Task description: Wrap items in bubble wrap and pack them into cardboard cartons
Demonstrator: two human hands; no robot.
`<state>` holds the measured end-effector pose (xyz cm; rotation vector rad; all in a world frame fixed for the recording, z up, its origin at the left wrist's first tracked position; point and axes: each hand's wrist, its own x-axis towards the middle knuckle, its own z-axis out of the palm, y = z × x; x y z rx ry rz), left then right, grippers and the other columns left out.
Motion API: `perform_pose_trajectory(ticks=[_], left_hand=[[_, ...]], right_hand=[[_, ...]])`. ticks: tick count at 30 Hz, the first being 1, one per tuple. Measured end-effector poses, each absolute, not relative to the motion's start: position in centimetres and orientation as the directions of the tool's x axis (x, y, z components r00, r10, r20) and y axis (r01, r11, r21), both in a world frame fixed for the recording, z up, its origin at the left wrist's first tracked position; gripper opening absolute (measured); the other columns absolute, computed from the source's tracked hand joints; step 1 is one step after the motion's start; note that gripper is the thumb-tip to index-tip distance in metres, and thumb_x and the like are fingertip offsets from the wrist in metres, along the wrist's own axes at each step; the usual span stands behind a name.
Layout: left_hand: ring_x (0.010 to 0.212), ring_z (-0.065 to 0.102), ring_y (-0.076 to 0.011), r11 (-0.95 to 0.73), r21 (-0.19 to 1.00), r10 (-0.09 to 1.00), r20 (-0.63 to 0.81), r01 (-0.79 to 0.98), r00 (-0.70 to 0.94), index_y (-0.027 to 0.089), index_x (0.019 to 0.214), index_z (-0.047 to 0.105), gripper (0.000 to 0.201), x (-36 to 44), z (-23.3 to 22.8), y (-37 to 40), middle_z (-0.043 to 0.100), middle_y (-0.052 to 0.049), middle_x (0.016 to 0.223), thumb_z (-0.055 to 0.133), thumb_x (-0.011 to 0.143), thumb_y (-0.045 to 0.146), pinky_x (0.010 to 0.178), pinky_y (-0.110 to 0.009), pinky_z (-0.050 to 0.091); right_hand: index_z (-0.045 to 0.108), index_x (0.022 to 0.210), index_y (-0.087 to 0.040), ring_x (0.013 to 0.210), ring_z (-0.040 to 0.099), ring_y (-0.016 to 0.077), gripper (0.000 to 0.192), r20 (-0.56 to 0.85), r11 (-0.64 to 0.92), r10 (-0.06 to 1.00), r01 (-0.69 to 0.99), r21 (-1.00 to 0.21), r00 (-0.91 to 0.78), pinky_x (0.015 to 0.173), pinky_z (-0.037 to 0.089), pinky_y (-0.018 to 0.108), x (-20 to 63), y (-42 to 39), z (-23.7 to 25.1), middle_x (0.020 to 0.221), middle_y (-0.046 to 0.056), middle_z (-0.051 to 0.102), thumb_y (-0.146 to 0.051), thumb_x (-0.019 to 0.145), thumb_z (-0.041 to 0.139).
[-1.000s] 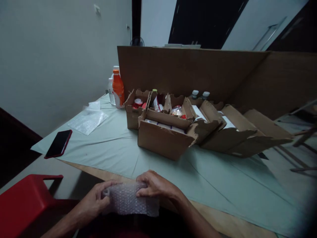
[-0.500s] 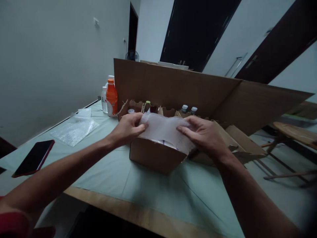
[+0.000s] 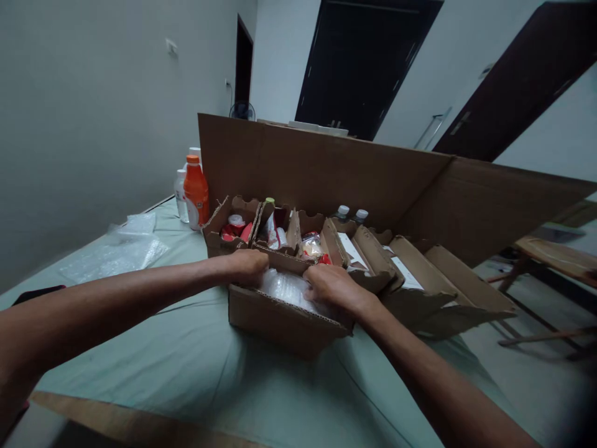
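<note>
1. Cardboard box sits open on the green table cover, nearest of several boxes.
2. Bubble wrap lies inside it.
3. Left hand and right hand both press the wrap down, fingers curled on it.
4. Orange bottle stands behind; its label is unreadable.

Dim, flat indoor light, cool grey-green cast, no glare, soft shadow under the cardboard box, dark doorway crushed to black, wide-angle bending at edges, forearms stretched, bottom-right corner vignetted, slight softness throughout, far wall mildly noisy.
</note>
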<state>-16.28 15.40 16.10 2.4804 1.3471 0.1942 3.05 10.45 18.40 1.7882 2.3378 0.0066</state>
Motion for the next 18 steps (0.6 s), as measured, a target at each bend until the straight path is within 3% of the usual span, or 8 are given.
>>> perform_pose_trajectory(ticks=[3, 7, 9, 12, 14, 16, 18], left_hand=[[0.062, 0.06, -0.0223, -0.513, 0.232, 0.851, 0.011, 0.827, 0.525, 0.02, 0.053, 0.057, 0.016, -16.8, 17.2, 14.5, 0.057, -0.002, 0.053, 0.071, 0.055, 0.012, 0.06, -0.029, 0.043], [0.068, 0.061, -0.0241, -0.518, 0.127, 0.854, 0.139, 0.846, 0.502, 0.019, 0.074, 0.067, 0.008, -18.0, 18.9, 12.7, 0.062, -0.005, 0.065, 0.069, 0.072, 0.026, 0.063, -0.03, 0.039], [0.065, 0.058, -0.0201, -0.586, 0.179, 0.811, 0.139, 0.791, 0.569, 0.02, 0.077, 0.067, 0.015, -17.9, 19.2, 12.6, 0.061, -0.003, 0.066, 0.059, 0.083, 0.032, 0.061, -0.028, 0.036], [0.056, 0.051, -0.015, -0.581, 0.395, 0.752, -0.074, 0.712, 0.655, 0.018, 0.066, 0.061, 0.031, -17.1, 18.9, 13.7, 0.058, -0.002, 0.061, 0.05, 0.089, 0.036, 0.056, -0.026, 0.033], [0.054, 0.049, -0.0137, -0.524, 0.471, 0.73, -0.179, 0.709, 0.659, 0.017, 0.064, 0.057, 0.041, -17.0, 18.8, 14.4, 0.057, -0.002, 0.06, 0.042, 0.093, 0.042, 0.053, -0.024, 0.033], [0.054, 0.049, -0.0131, -0.537, 0.499, 0.727, -0.135, 0.68, 0.673, 0.017, 0.066, 0.057, 0.048, -17.6, 19.0, 13.9, 0.057, -0.001, 0.061, 0.035, 0.097, 0.047, 0.052, -0.023, 0.034], [0.057, 0.049, -0.0132, -0.58, 0.506, 0.757, 0.044, 0.639, 0.652, 0.017, 0.072, 0.06, 0.048, -19.3, 19.0, 12.2, 0.057, 0.0, 0.064, 0.035, 0.098, 0.049, 0.054, -0.023, 0.035]], right_hand=[[0.075, 0.087, -0.013, 0.085, 0.071, 0.0309, 0.012, -0.108, 0.234, 0.97, 0.952, 0.196, -0.216, 0.067, 0.043, 0.032, 3.4, 8.8, 19.6, 0.088, 0.019, 0.075, -0.022, 0.079, 0.075], [0.073, 0.095, -0.017, 0.09, 0.067, 0.0304, 0.014, 0.147, 0.174, 0.966, 0.956, 0.236, -0.213, 0.07, 0.042, 0.034, 5.1, 6.1, 21.6, 0.093, 0.016, 0.073, -0.025, 0.09, 0.063], [0.072, 0.087, -0.02, 0.08, 0.065, 0.0231, 0.016, 0.136, 0.261, 0.952, 0.958, 0.12, -0.276, 0.065, 0.039, 0.029, 5.7, 6.0, 21.7, 0.085, 0.009, 0.073, -0.018, 0.092, 0.057], [0.072, 0.076, -0.021, 0.067, 0.061, 0.0149, 0.025, -0.094, 0.429, 0.892, 0.893, -0.133, -0.443, 0.06, 0.035, 0.024, 5.9, 7.9, 20.6, 0.072, 0.001, 0.07, -0.004, 0.084, 0.055], [0.073, 0.076, -0.021, 0.067, 0.062, 0.0142, 0.027, -0.174, 0.458, 0.853, 0.865, -0.204, -0.492, 0.06, 0.037, 0.022, 5.8, 9.0, 20.0, 0.072, 0.0, 0.071, -0.002, 0.08, 0.054], [0.075, 0.085, -0.021, 0.075, 0.066, 0.0157, 0.027, -0.136, 0.47, 0.846, 0.841, -0.268, -0.516, 0.065, 0.043, 0.022, 6.4, 8.9, 19.8, 0.081, 0.001, 0.074, -0.007, 0.083, 0.052], [0.074, 0.099, -0.023, 0.089, 0.069, 0.0187, 0.027, 0.046, 0.468, 0.873, 0.808, -0.357, -0.486, 0.077, 0.049, 0.026, 7.8, 7.0, 19.8, 0.097, 0.003, 0.076, -0.018, 0.091, 0.049]])
